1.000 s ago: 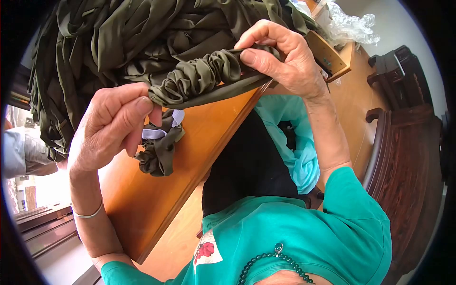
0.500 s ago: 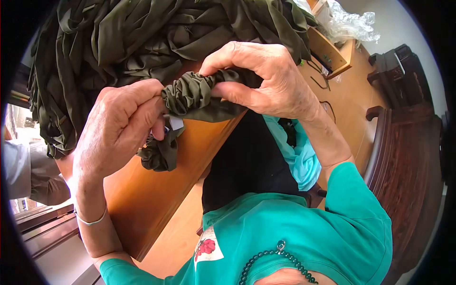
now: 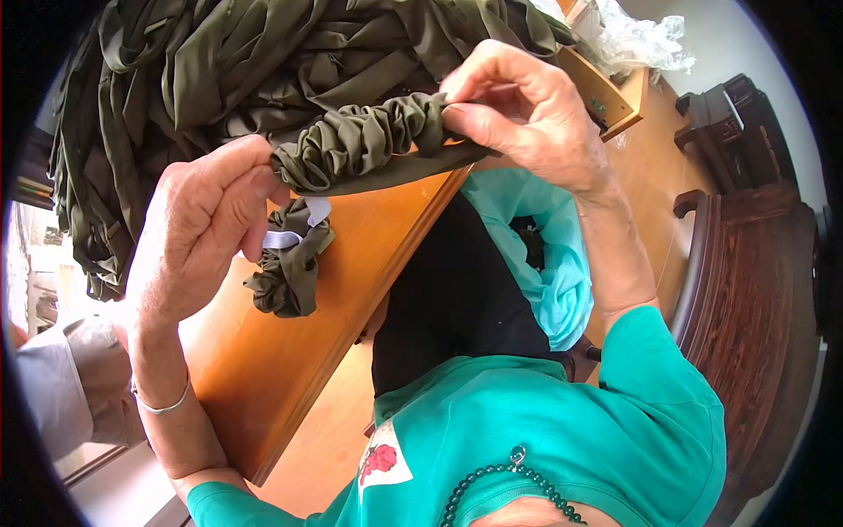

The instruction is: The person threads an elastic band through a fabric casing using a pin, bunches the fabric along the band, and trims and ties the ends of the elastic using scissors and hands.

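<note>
An olive-green fabric tube [image 3: 351, 140], bunched into ruffles, stretches between my two hands above the table. Its left end is pinched by my left hand [image 3: 206, 224], fingers closed. My right hand [image 3: 536, 119] grips the other end between thumb and fingertips. A smoother length of the same cloth runs beneath the ruffles. Below my left hand hangs or rests another gathered olive bunch [image 3: 288, 277], with a white elastic band [image 3: 283, 239] beside it; whether it joins the held tube is hidden.
A large heap of olive fabric strips [image 3: 255, 61] covers the far part of the wooden table [image 3: 325, 290]. A light-blue bag [image 3: 562, 290] lies beside my lap. To the right stand an open drawer [image 3: 601, 92], clear plastic [image 3: 641, 39] and a dark carved wooden seat [image 3: 746, 325].
My right hand has moved up and to the right, drawing the ruffled part out longer. My left hand has shifted slightly left, and more of the white elastic shows below it.
</note>
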A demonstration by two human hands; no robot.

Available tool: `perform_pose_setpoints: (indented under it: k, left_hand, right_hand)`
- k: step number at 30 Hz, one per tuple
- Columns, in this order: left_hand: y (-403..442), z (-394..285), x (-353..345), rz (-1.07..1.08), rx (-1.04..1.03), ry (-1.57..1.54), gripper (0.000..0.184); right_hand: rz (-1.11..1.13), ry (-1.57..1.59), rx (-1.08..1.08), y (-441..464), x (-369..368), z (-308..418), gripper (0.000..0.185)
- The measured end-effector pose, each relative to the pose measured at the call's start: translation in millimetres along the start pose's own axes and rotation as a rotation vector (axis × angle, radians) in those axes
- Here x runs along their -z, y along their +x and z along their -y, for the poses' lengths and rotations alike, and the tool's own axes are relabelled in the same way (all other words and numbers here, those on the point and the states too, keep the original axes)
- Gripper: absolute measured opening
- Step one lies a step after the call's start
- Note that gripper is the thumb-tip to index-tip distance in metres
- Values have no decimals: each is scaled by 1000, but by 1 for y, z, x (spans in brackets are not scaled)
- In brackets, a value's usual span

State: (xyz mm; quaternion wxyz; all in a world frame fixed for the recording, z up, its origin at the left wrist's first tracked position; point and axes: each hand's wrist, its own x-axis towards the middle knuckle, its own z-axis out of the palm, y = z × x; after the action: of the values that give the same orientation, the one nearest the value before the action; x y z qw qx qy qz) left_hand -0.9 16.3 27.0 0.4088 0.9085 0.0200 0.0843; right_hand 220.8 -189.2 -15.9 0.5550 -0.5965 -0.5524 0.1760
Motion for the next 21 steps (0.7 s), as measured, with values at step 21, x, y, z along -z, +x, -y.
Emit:
perform_pose_setpoints:
  k: [21]
  left_hand:
    - [0,-2,0,8,67,21,26]
  right_hand:
    - [-82,-228,258,5,-20,12,19]
